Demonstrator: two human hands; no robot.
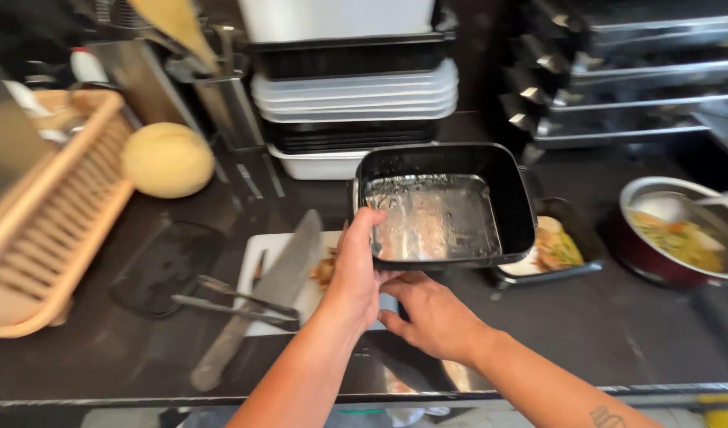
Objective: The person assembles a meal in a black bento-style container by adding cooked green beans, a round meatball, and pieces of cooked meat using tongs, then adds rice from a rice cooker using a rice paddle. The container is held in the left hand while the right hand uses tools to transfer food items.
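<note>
head view: left hand [354, 273] clamps the left rim of an empty black rectangular plastic tray with a wet, shiny bottom [443, 208], held tilted at frame centre above the dark counter [617, 325]; right hand [431, 313] sits under its near edge, fingers curled, grip not clear. large steel knife [273, 289] on white cutting board [261, 261] lower left, filled black food tray [558, 250] and red pan of noodles [681, 234] right.

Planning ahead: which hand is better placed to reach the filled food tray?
Probably right: the right hand lies nearer the food tray; the left hand grips the black container at its left rim.
</note>
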